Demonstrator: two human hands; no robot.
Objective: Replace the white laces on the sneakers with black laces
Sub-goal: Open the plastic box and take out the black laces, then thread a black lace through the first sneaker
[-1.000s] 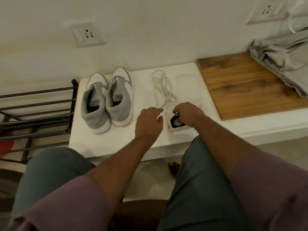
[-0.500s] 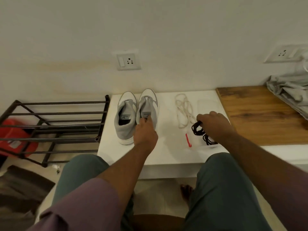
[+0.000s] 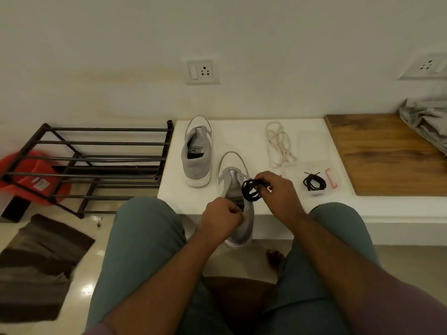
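Observation:
Two grey-and-white sneakers without laces are on the white ledge (image 3: 242,134). One sneaker (image 3: 197,155) stands at the back left. The other sneaker (image 3: 235,189) lies nearer me, its heel hanging over the ledge's front edge. My left hand (image 3: 221,220) grips that sneaker at its heel collar. Just above its opening, my right hand (image 3: 278,193) pinches a coiled black lace (image 3: 250,192). A second black lace bundle (image 3: 314,183) lies in clear packaging to the right. The removed white laces (image 3: 279,145) lie in a loose heap behind.
A dark metal shoe rack (image 3: 96,163) stands left of the ledge, with a red tub (image 3: 29,175) behind it. A wooden board (image 3: 382,151) carrying grey cloth (image 3: 425,124) lies at the right. A dark mat (image 3: 36,257) covers the floor at lower left. My knees flank the near sneaker.
My left hand has pulled one sneaker toward the ledge's front edge. My right hand has lifted one black lace from the packaging and carried it left, above that sneaker.

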